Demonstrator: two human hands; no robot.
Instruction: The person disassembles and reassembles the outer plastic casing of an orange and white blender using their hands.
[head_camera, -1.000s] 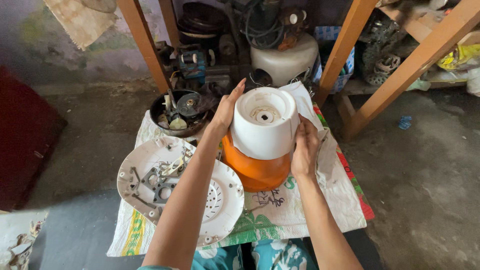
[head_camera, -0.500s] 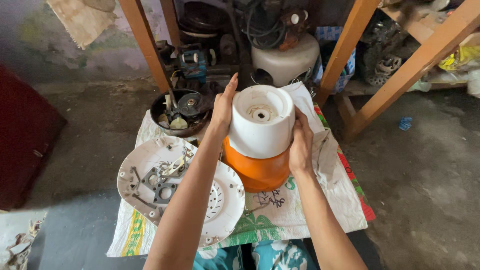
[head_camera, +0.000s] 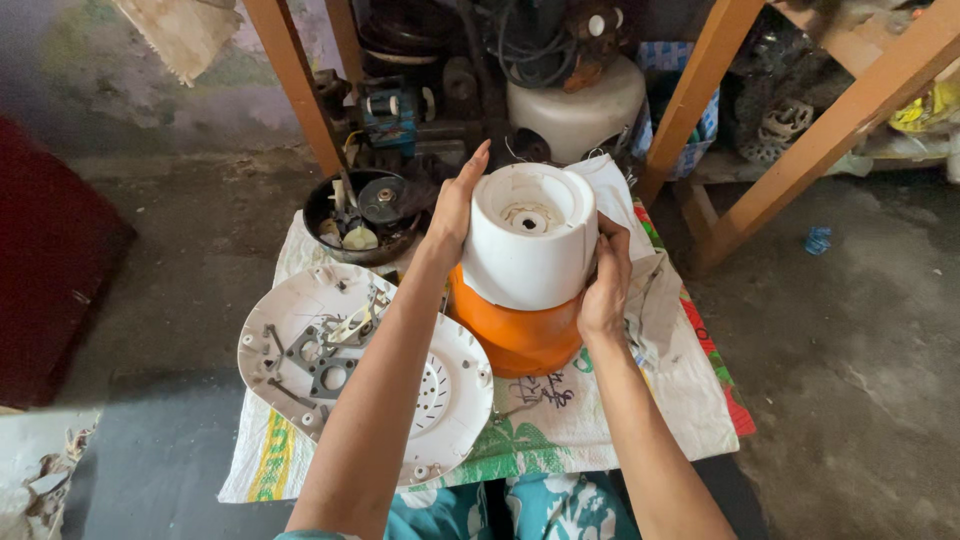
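Printed cloth, hands hiding mixer body sides

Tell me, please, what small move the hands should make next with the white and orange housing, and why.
Probably set it down on the printed cloth and steady it. The left hand and right hand press opposite sides of the white and orange housing, which is tilted toward the camera, with the round white plate of loose parts close at its left.
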